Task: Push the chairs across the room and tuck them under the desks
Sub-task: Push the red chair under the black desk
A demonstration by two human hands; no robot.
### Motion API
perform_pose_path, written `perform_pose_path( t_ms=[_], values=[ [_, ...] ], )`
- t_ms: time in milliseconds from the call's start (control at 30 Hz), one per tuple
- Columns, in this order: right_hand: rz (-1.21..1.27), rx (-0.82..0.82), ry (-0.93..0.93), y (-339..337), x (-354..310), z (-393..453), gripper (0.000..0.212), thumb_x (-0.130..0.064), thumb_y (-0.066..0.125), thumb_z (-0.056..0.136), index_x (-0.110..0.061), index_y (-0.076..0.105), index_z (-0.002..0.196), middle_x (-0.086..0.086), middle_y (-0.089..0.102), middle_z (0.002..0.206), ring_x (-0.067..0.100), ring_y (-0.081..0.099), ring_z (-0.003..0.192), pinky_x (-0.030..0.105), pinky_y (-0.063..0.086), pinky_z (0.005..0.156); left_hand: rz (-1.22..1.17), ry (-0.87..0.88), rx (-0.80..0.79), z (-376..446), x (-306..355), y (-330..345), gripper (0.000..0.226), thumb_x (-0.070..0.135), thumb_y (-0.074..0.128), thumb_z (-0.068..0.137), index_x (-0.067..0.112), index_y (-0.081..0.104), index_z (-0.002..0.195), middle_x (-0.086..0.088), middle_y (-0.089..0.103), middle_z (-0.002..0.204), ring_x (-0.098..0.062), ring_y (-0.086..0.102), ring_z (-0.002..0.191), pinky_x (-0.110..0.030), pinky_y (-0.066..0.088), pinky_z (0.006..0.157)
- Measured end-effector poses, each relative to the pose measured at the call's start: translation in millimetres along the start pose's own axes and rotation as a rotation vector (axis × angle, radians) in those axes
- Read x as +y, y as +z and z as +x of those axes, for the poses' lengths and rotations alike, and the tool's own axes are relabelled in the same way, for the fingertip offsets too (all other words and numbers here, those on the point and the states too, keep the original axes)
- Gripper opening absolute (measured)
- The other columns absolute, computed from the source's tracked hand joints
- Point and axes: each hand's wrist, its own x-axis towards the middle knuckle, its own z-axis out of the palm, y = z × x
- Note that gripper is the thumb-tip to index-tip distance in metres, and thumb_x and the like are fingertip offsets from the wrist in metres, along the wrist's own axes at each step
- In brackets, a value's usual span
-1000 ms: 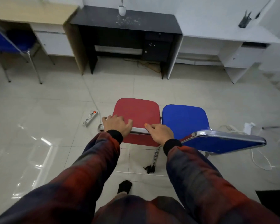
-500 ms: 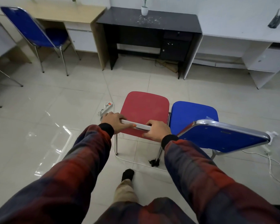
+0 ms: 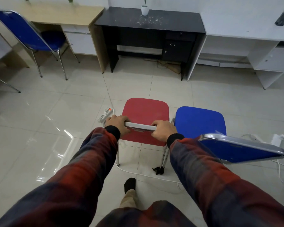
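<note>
A red chair (image 3: 146, 110) stands on the tiled floor right in front of me, its seat pointing at the black desk (image 3: 150, 22). My left hand (image 3: 117, 124) grips the left end of its chrome backrest rail, and my right hand (image 3: 162, 131) grips the right end. A blue chair (image 3: 200, 120) stands touching the red one on its right, its blue backrest close to my right sleeve. Another blue chair (image 3: 39, 38) sits partly under the wooden desk (image 3: 56, 13) at the far left. A white desk (image 3: 246, 27) stands at the far right.
A white power strip (image 3: 105, 114) with a lit red switch lies on the floor just left of the red chair, its cable running under the chair legs. More white cable (image 3: 282, 174) trails on the right. A small potted plant (image 3: 145, 9) stands on the black desk.
The red chair has moved forward toward the black desk with both hands on its rail. The view has swung left, bringing the far blue chair and wooden desk into sight.
</note>
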Motion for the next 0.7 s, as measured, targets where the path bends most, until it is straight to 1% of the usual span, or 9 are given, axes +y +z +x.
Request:
perform_pose_path(
  t_ms=[67, 133, 200, 233, 300, 367, 500, 567, 700],
  values=[
    [-0.011, -0.021, -0.024, -2.7, -1.5, 5.6, 0.03, -0.03, 0.069, 0.081, -0.028, 0.069, 0.111, -0.007, 0.069, 0.092, 0.018, 0.063, 0.085, 0.026, 0.044, 0.075, -0.007, -0.027, 0.0, 7.5, -2.8, -1.6, 0.03, 0.031, 0.065, 0.079, 0.037, 0.066, 0.108, 0.004, 0.065, 0.1, -0.023, 0.051, 0.11, -0.04, 0.031, 0.104],
    [-0.006, -0.022, -0.027, -5.4, -4.9, 20.4, 0.03, -0.033, 0.07, 0.081, -0.027, 0.069, 0.11, -0.008, 0.066, 0.089, 0.017, 0.061, 0.082, 0.026, 0.045, 0.075, 0.011, -0.028, 0.041, 22.9, -7.8, -4.1, 0.028, 0.026, 0.063, 0.08, 0.038, 0.067, 0.105, 0.005, 0.066, 0.098, -0.022, 0.053, 0.108, -0.04, 0.033, 0.103],
    [0.003, -0.013, -0.011, -7.7, -11.6, 35.9, 0.032, -0.037, 0.07, 0.079, -0.028, 0.069, 0.109, -0.008, 0.068, 0.09, 0.017, 0.063, 0.083, 0.027, 0.049, 0.076, 0.035, -0.036, 0.058, 40.7, -10.6, -9.2, 0.027, 0.024, 0.061, 0.081, 0.038, 0.067, 0.103, 0.008, 0.064, 0.094, -0.021, 0.055, 0.107, -0.04, 0.034, 0.102],
    [0.008, -0.01, 0.0, -8.7, -15.4, 44.7, 0.032, -0.038, 0.07, 0.078, -0.029, 0.07, 0.109, -0.007, 0.07, 0.092, 0.018, 0.064, 0.085, 0.029, 0.052, 0.078, 0.042, -0.052, 0.042, 52.1, -13.8, -11.2, 0.027, 0.024, 0.06, 0.081, 0.038, 0.067, 0.102, 0.01, 0.062, 0.092, -0.021, 0.055, 0.107, -0.04, 0.034, 0.103],
    [0.016, 0.004, 0.009, -8.0, -22.9, 59.7, 0.033, -0.041, 0.069, 0.077, -0.029, 0.069, 0.108, -0.006, 0.071, 0.093, 0.019, 0.065, 0.087, 0.032, 0.055, 0.081, 0.039, -0.08, 0.002, 71.0, -22.8, -16.5, 0.025, 0.026, 0.059, 0.078, 0.044, 0.063, 0.095, 0.009, 0.06, 0.095, -0.024, 0.053, 0.109, -0.043, 0.034, 0.103],
    [0.022, 0.023, 0.016, -3.8, -29.4, 68.4, 0.032, -0.042, 0.069, 0.078, -0.029, 0.07, 0.107, -0.006, 0.071, 0.093, 0.019, 0.065, 0.086, 0.031, 0.053, 0.08, 0.052, -0.102, 0.007, 84.3, -33.6, -19.2, 0.025, 0.028, 0.059, 0.074, 0.048, 0.059, 0.088, 0.005, 0.062, 0.1, -0.027, 0.054, 0.107, -0.043, 0.036, 0.101],
    [0.016, 0.021, 0.028, 4.1, -43.7, 85.9, 0.039, -0.043, 0.065, 0.078, -0.03, 0.069, 0.114, -0.007, 0.072, 0.1, 0.02, 0.065, 0.093, 0.031, 0.051, 0.084, 0.132, -0.03, 0.038, 101.6, -48.0, -28.2, 0.028, 0.021, 0.062, 0.078, 0.041, 0.067, 0.098, 0.007, 0.065, 0.098, -0.021, 0.056, 0.105, -0.04, 0.036, 0.098],
    [0.013, 0.008, 0.032, 6.1, -51.6, 92.8, 0.041, -0.044, 0.064, 0.079, -0.031, 0.068, 0.118, -0.007, 0.072, 0.103, 0.021, 0.065, 0.095, 0.032, 0.052, 0.084, 0.147, -0.019, 0.049, 107.3, -54.5, -34.5, 0.029, 0.02, 0.063, 0.078, 0.039, 0.067, 0.1, 0.007, 0.064, 0.098, -0.02, 0.054, 0.107, -0.039, 0.035, 0.099],
    [0.014, -0.031, 0.021, 6.6, -64.4, 105.0, 0.036, -0.043, 0.065, 0.083, -0.028, 0.07, 0.115, -0.005, 0.071, 0.096, 0.02, 0.066, 0.088, 0.03, 0.054, 0.076, 0.142, -0.015, 0.03, 119.1, -68.9, -44.7, 0.03, 0.019, 0.062, 0.078, 0.038, 0.067, 0.1, 0.008, 0.065, 0.099, -0.02, 0.055, 0.105, -0.04, 0.035, 0.099]
  ],
)
